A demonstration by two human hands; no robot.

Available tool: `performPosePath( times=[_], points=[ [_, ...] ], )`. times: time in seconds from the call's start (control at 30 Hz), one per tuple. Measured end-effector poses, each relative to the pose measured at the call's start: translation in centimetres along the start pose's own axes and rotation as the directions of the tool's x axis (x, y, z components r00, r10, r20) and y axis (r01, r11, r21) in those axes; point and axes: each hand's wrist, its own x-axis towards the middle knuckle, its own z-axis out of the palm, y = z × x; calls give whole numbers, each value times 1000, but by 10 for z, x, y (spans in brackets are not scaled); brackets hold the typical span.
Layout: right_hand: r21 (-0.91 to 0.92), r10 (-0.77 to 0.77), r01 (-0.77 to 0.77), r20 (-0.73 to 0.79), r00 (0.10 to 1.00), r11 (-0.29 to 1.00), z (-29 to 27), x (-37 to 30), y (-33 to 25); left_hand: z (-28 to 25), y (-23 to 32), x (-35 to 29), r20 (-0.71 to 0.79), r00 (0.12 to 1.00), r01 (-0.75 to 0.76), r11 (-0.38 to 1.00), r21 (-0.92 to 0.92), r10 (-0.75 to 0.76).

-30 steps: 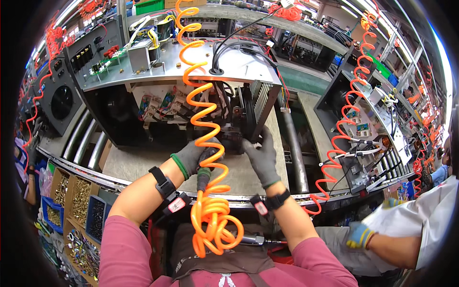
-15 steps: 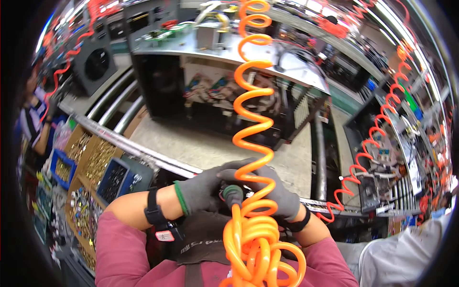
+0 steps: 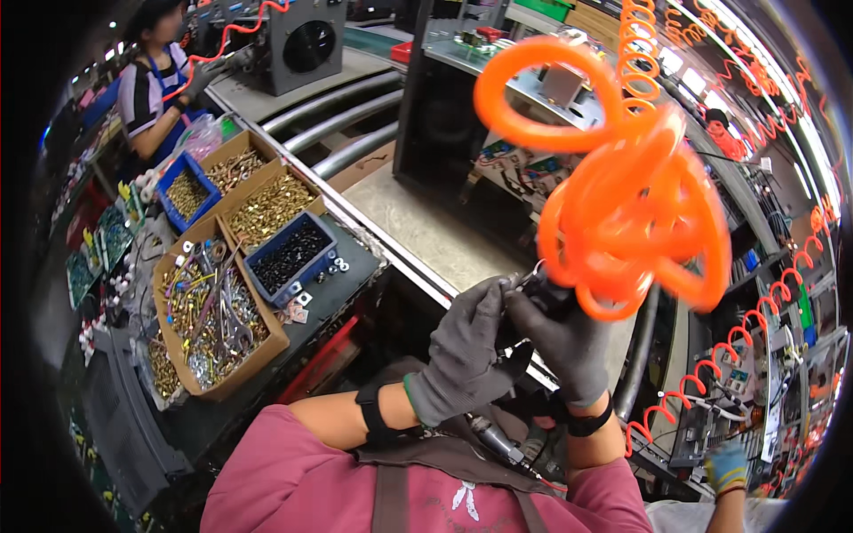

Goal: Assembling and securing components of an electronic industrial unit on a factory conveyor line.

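Note:
My left hand (image 3: 460,355), in a grey glove with a green cuff, is closed, its fingertips pressed together near the right hand's. Beside it my right hand (image 3: 573,351), also gloved in grey, is curled around something dark that I cannot make out. A blurred bundle of orange coiled hose (image 3: 635,218) hangs just above the right hand and hides part of its fingers. Below the hands, against my brown apron (image 3: 444,462), lies a cylindrical metal-and-black tool (image 3: 495,441).
At left, cardboard boxes (image 3: 275,206) of brass-coloured screws, a blue bin (image 3: 291,255) of black screws and a box of mixed hardware (image 3: 213,311) stand on a bench. Beyond run metal rollers (image 3: 342,124) and a dark cabinet (image 3: 435,133). A co-worker (image 3: 155,89) stands far left; another's gloved hand (image 3: 727,466) shows lower right.
My view has swung left, bringing the screw boxes further into sight. The hose bundle, earlier low by my chest, is now above my right hand. Both hands appear further right in view.

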Motion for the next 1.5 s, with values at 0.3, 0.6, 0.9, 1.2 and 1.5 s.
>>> performPosePath(
  times=[0.3,0.6,0.9,1.2,1.5],
  points=[
    [-225,-74,141,282,957,964,60,4,-2,-3,-67,-23,350,749,394,-46,-918,-562],
    [-102,-74,140,484,872,985,48,-14,31,-9,-126,-19,167,637,727,514,-456,-752],
    [153,140,-228,441,887,962,34,-27,65,-13,-141,-63,-73,654,744,658,-112,-753],
    [594,290,-639,581,761,488,92,23,59,2,-131,-63,49,729,670,696,-260,-683],
    [399,244,-471,500,831,787,90,17,21,-7,-129,-56,184,791,537,806,248,-583]
  ],
)
